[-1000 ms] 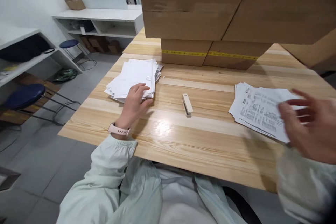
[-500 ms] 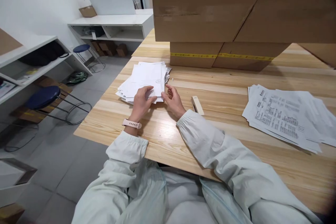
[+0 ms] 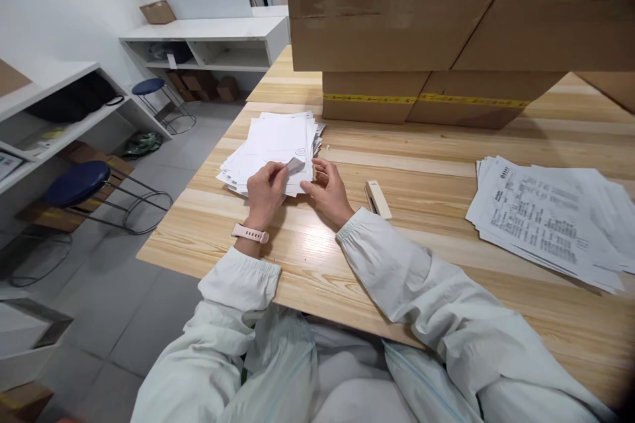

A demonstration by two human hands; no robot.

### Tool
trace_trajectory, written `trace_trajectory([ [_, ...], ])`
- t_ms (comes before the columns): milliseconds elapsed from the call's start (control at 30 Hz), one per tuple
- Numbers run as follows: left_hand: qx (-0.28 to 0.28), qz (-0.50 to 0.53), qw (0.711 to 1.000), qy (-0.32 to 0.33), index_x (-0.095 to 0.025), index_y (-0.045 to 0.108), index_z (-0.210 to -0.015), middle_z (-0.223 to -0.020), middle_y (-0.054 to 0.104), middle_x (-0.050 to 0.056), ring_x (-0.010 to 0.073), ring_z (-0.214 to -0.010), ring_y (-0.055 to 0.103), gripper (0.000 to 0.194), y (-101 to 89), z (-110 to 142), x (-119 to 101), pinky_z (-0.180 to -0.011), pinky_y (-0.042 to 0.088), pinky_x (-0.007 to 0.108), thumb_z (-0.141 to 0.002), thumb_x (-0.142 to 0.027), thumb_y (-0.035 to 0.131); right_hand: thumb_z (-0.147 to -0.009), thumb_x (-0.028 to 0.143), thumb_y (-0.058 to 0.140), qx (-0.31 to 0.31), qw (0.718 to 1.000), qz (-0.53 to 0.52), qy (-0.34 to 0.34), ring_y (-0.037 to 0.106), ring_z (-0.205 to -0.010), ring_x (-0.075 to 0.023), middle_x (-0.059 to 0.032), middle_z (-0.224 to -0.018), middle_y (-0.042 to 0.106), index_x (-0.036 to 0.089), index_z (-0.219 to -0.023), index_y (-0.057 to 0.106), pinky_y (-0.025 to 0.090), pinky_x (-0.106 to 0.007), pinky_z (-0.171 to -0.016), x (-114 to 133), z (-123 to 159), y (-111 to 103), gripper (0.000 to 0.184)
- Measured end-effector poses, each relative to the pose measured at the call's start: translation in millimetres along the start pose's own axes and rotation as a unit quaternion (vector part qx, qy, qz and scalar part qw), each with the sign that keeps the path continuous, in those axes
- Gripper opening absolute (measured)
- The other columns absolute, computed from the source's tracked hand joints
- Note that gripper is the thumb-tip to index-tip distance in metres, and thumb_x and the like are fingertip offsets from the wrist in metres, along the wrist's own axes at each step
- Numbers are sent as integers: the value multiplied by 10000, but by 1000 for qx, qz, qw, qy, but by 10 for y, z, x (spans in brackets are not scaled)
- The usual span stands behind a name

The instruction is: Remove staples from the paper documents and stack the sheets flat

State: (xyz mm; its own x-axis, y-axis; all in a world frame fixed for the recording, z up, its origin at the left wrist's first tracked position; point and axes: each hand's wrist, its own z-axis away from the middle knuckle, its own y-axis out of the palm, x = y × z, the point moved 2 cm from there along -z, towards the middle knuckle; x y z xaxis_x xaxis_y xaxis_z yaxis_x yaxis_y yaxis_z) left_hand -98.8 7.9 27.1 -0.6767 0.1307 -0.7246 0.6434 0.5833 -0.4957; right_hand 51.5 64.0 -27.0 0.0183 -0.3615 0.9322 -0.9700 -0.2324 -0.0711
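Note:
A stack of white paper sheets (image 3: 278, 135) lies at the left part of the wooden table. My left hand (image 3: 266, 190) is closed at its near edge and pinches the lower part of the top sheet, whose corner (image 3: 296, 163) curls up. At the stack's right edge, my right hand (image 3: 329, 192) has its fingers apart, the thumb by the sheets' corner; nothing shows in its grasp. A cream stapler (image 3: 378, 199) rests on the table to the right of that hand.
Printed sheets (image 3: 540, 218) lie in a loose pile on the right of the table (image 3: 421, 165). Large cardboard boxes (image 3: 387, 13) are stacked at the back. Blue stools (image 3: 79, 183) and white shelves (image 3: 208, 30) stand off to the left.
My left hand has gone from lying spread on the stack to pinching the top sheet, and its corner has lifted. My right hand has stayed nearly in place.

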Motion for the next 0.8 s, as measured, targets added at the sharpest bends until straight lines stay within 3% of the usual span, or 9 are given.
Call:
trace_trajectory([
  [100,-32,-1,999,-15,-190,670,-850,-732,695,2,150,-675,620,125,7,-2,6,-678,465,270,-868,-275,581,-779,277,700,-20,998,47,-40,476,-1316,-246,-95,-1392,514,259,-1103,631,442,-453,-1063,116,4,-37,332],
  [233,-36,15,999,-28,-189,661,-869,-738,699,-7,142,-671,624,117,9,11,9,-675,463,253,-853,-284,593,-878,314,620,-40,989,118,-82,461,-1313,-248,-93,-1275,599,257,-898,683,324,-486,-1155,197,-82,-6,87],
  [500,-20,27,998,-47,-188,696,-797,-711,700,-7,139,-664,607,270,-6,13,15,-661,461,256,-895,-413,583,-926,413,568,-68,988,117,-72,468,-1275,-236,-72,-1254,643,251,-815,704,356,-451,-1141,42,-282,208,238],
  [800,-2,109,992,-67,-187,724,-884,-954,773,52,203,-913,727,212,11,32,30,-890,553,337,-804,-383,723,-951,523,485,-51,993,95,-54,465,-1287,-237,-85,-1289,627,237,-778,697,330,-458,-1147,65,-267,192,397],
])
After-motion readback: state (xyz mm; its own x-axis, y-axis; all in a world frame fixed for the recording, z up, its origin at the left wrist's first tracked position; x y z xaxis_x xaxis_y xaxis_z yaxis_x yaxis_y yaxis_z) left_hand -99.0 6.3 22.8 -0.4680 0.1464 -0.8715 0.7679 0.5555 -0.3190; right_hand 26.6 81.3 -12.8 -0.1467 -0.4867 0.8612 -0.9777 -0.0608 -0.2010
